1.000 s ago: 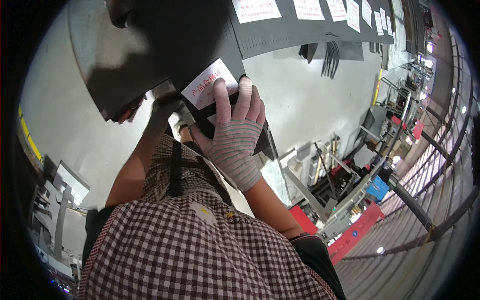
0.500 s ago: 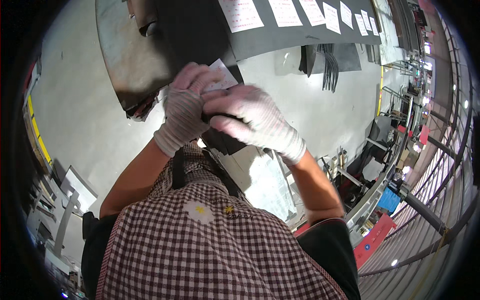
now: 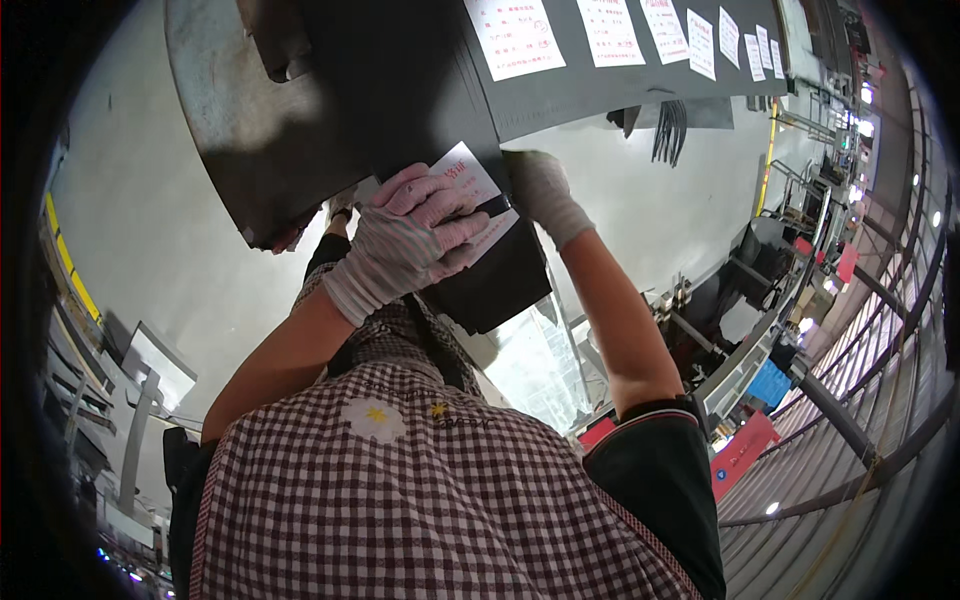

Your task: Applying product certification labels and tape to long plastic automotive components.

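Note:
My left hand point(image 3: 415, 225), in a striped white and pink glove, lies over a white card point(image 3: 464, 176) with red print. Its fingers are stretched out and press the card onto a black sheet point(image 3: 505, 278). A short black strip point(image 3: 494, 206) crosses the card beside my left fingertips. My right hand point(image 3: 545, 195), gloved too, is at the right edge of the black material. Its fingers are bent out of sight there, so whether they grip anything is hidden.
More black sheeting point(image 3: 390, 90) spreads ahead, with a brownish grey sheet point(image 3: 215, 110) at its left. Several printed white cards point(image 3: 515, 38) lie in a row on a dark grey sheet point(image 3: 550, 100). A bundle of black strips point(image 3: 669, 132) hangs beyond its edge.
My hands were together over the card; now my right hand has moved right to the sheet's edge. My left hand has flattened onto the card, and the black strip across it now shows.

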### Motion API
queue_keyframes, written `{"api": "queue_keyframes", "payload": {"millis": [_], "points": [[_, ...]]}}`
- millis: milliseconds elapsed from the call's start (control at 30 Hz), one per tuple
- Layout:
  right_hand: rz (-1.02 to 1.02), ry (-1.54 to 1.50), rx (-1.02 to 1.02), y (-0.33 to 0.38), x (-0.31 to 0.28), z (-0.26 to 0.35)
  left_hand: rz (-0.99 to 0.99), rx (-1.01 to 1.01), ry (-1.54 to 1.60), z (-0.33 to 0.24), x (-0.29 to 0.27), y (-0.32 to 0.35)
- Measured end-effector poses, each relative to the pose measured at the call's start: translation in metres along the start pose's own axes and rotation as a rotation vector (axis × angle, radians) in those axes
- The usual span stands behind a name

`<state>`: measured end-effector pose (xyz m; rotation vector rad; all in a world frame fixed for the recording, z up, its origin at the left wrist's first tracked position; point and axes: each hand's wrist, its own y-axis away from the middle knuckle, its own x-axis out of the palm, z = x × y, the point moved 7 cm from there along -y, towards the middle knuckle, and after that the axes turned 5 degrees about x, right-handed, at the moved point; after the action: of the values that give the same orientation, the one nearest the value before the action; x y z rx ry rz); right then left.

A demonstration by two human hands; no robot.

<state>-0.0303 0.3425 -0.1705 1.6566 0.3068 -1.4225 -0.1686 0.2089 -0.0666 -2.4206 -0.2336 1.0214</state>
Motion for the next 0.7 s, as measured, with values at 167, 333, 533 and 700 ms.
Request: {"api": "queue_keyframes", "payload": {"millis": [167, 333, 533, 700], "points": [[0.218, -0.127, 0.100, -0.018, -0.023, 0.023, 0.021, -0.011, -0.049, 0.002, -0.006, 0.002], [0.207, -0.149, 0.198, -0.024, 0.036, 0.003, 0.078, 0.064, -0.051, -0.005, 0.000, 0.003], [-0.004, -1.093, 0.194, 0.041, -0.024, -0.009, -0.549, -0.608, 0.124, 0.019, -0.045, 0.063], [-0.390, -0.633, -0.026, 0.095, -0.064, 0.026, -0.561, -1.077, 0.942, 0.042, 0.013, 0.096]]}}
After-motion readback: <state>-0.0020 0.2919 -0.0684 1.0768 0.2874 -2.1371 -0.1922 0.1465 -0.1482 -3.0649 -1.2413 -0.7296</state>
